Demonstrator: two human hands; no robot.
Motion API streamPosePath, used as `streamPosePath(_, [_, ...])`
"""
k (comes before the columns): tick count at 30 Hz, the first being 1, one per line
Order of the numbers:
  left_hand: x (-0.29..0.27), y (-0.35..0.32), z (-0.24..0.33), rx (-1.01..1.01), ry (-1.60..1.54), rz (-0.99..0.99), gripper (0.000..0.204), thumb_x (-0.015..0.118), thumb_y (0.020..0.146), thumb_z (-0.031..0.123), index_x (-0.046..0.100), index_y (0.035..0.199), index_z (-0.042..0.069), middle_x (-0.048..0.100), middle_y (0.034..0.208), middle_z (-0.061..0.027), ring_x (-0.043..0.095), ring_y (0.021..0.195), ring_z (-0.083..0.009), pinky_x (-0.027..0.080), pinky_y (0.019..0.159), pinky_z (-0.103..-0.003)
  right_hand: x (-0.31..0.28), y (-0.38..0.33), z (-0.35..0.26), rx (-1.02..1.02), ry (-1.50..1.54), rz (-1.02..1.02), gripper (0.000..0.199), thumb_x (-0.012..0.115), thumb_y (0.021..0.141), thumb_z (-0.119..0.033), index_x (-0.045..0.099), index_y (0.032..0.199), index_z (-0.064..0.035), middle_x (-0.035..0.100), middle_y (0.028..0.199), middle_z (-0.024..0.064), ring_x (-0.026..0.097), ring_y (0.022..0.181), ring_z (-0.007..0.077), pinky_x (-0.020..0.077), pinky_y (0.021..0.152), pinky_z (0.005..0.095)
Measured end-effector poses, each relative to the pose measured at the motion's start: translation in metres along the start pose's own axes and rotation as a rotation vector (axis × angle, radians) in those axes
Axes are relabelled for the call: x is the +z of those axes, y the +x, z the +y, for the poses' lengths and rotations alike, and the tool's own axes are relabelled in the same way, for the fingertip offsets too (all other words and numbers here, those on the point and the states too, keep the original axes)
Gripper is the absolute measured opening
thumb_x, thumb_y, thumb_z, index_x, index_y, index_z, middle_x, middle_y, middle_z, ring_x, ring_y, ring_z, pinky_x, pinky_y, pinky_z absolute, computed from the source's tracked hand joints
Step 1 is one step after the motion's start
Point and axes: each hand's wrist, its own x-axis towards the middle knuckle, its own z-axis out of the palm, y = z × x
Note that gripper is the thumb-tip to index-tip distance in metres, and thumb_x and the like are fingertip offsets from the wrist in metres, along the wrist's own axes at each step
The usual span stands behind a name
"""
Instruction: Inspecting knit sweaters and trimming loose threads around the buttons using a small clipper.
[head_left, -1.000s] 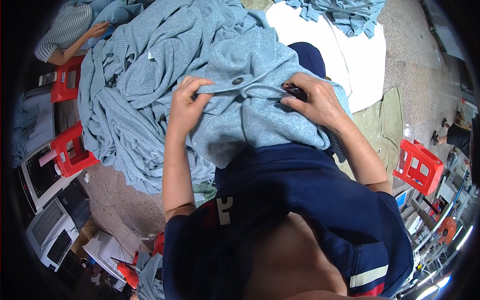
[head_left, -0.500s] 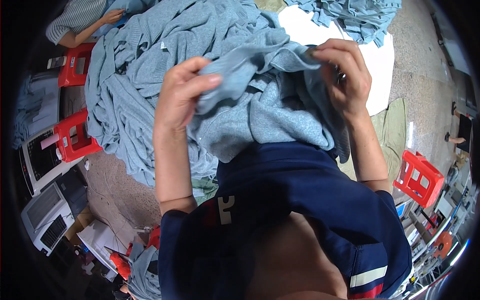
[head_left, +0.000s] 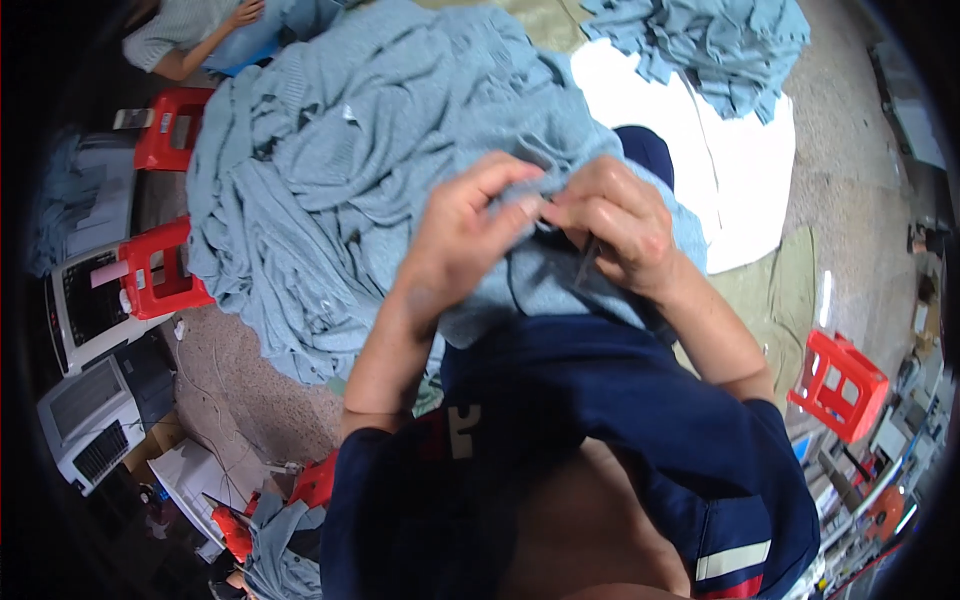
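A light blue knit garment [head_left: 525,285] lies over my lap and runs up into my fingers. My left hand [head_left: 455,235], slightly blurred, is closed in a pinch on a bit of its fabric. Close against it, my right hand [head_left: 620,225] is closed too, with its fingertips at the same spot. A thin dark metal tool [head_left: 586,264] sticks out below the right fingers; the rest of it is hidden in the hand, so its kind does not show. Beyond and to the left spreads a big heap of similar blue knitwear [head_left: 330,180].
A white sheet [head_left: 745,180] lies at the right, with another blue garment pile [head_left: 710,50] at its far end. Red plastic stools stand left [head_left: 160,270] and right [head_left: 838,385]. A co-worker's arm [head_left: 190,55] shows at the far left. White air coolers [head_left: 95,425] stand at the left.
My hands have come together from wide apart, meeting over my lap. The raised garment edge has dropped lower. A thin metal tool now shows below my right fingers.
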Motion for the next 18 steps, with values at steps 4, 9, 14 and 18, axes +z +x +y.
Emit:
streamPosePath(4, [-0.004,0.0,-0.012,0.085,0.016,-0.165,0.029,0.072,0.078,-0.003,0.061,0.105,-0.004,0.058,0.101,-0.0072,0.054,0.095,-0.0144,0.041,0.086,-0.024,0.002,-0.004,-0.009,0.206,0.084,-0.02,0.026,0.066,0.06,0.013,0.061,0.081,-0.0021,0.055,0.081,0.0085,0.058,0.069,0.0243,0.0463,0.057,0.032])
streamPosePath(9, [-0.005,-0.004,-0.007,0.228,0.166,-0.099,0.023,0.073,0.077,0.001,0.064,0.098,-0.002,0.062,0.096,-0.0101,0.061,0.088,-0.0218,0.047,0.077,-0.029,0.003,0.008,-0.016,0.533,0.361,-0.021,0.039,0.075,0.067,0.003,0.055,0.1,-0.0048,0.055,0.092,0.0082,0.057,0.071,0.0213,0.0465,0.061,0.0315])
streamPosePath(14, [-0.006,-0.004,0.002,0.243,0.369,-0.044,0.026,0.072,0.075,0.004,0.062,0.099,0.0,0.063,0.096,-0.0125,0.064,0.086,-0.0291,0.05,0.073,-0.034,0.005,0.004,-0.003,0.575,0.199,-0.161,0.025,0.075,0.069,0.001,0.056,0.085,-0.0004,0.059,0.076,0.0106,0.06,0.064,0.0229,0.0463,0.057,0.0328])
streamPosePath(18, [-0.011,0.003,-0.009,0.215,0.375,0.016,0.025,0.077,0.075,0.01,0.064,0.094,-0.001,0.063,0.084,-0.0084,0.06,0.074,-0.0184,0.046,0.066,-0.028,0.006,0.003,0.001,0.521,0.17,-0.091,0.02,0.071,0.067,0.005,0.054,0.077,0.0004,0.058,0.075,0.0097,0.06,0.064,0.0225,0.0453,0.055,0.0317])
